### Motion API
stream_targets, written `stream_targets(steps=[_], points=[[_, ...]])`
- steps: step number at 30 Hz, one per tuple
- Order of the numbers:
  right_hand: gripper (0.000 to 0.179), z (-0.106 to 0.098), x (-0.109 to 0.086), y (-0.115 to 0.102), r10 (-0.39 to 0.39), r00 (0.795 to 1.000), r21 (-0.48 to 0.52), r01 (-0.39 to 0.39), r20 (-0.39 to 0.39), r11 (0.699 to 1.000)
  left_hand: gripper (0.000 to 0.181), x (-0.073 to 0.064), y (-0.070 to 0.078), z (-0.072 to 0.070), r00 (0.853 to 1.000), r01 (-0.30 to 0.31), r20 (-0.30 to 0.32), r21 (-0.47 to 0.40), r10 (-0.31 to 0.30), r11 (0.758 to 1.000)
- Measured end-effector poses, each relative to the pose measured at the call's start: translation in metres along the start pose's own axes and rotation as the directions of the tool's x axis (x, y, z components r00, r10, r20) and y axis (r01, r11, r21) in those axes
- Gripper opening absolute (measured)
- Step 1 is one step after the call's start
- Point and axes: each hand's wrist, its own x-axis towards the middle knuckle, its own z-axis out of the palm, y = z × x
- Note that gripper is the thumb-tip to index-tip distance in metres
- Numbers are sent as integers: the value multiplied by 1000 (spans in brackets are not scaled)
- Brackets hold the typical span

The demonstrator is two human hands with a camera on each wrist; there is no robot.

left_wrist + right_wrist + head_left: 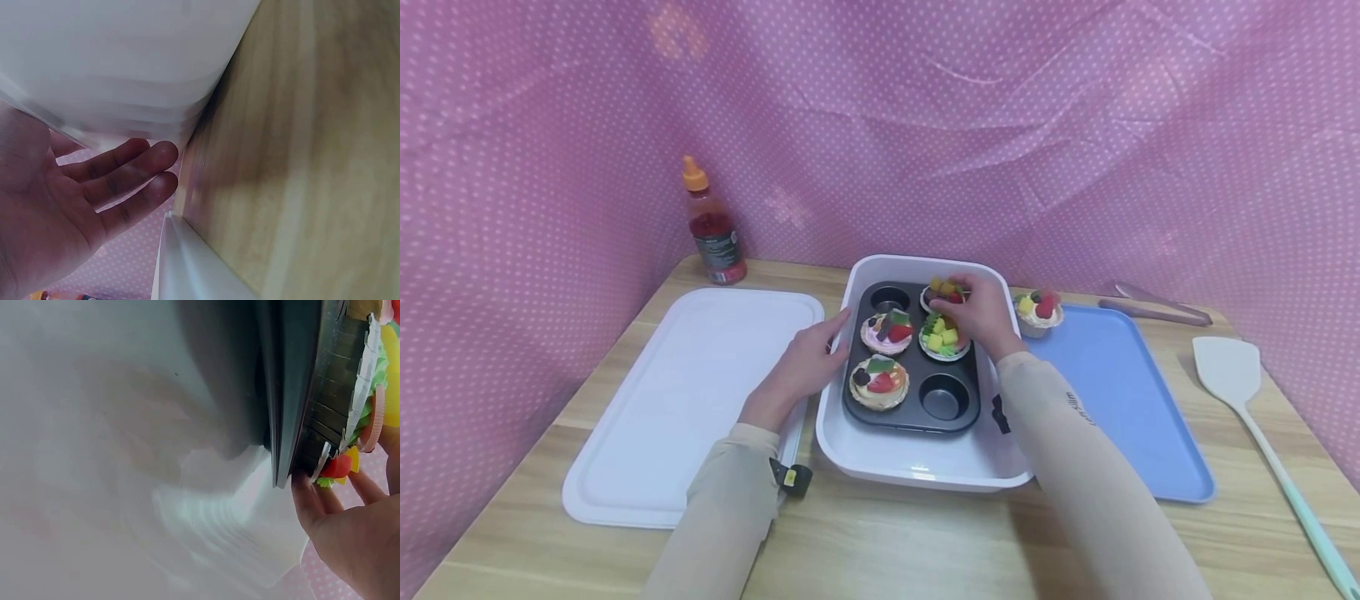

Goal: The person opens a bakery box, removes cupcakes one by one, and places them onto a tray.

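Right hand [983, 312]: apparently grasping fruit-topped foil tart [942, 287], far-right corner, black metal muffin-tin [907, 419]
Left hand [801, 362]: fingers loose, muffin-tin's left

Dark-grey muffin tin [912, 402], white tub [902, 463], pink white-dotted cloth [880, 142]

Soft, even light — glare on the white tub [898, 460] — left wrist view dimmer, slightly blurred.
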Motion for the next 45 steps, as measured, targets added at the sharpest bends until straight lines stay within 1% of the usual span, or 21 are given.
stream_targets(steps=[8, 13, 16, 25, 30, 37, 45], points=[[52, 0, -1, 1, 18, 1000, 35, -17, -6, 999, 61, 0, 0, 1, 1000, -2, 0, 2, 2, 1000], [49, 1, -1, 1, 25, 1000, 39, -24, -16, 999, 61, -1, 1, 0, 1000, -7, -5, 4, 7, 1000], [48, 1, -1, 0, 21, 1000, 39, -20, -22, 999, 61, -1, 2, -1, 1000, 3, -3, -3, -3, 1000], [47, 1, 0, 2, -34, 998, 13, 35, -49, 999, 61, -2, 4, -2, 1000, 3, 6, -2, -3, 1000], [46, 2, 2, 3, -43, 997, -2, 43, -57, 999, 61, -2, 5, -1, 1000, 10, 10, -7, -10, 1000], [43, 3, 3, 5, -80, 995, -7, 80, -67, 997, 61, -2, 3, -1, 1000, -15, -10, -7, 15, 1000], [43, 2, 3, 4, -113, 991, -68, 108, -75, 992, 61, -2, 2, -1, 1000, -13, -19, -14, 13, 1000]])
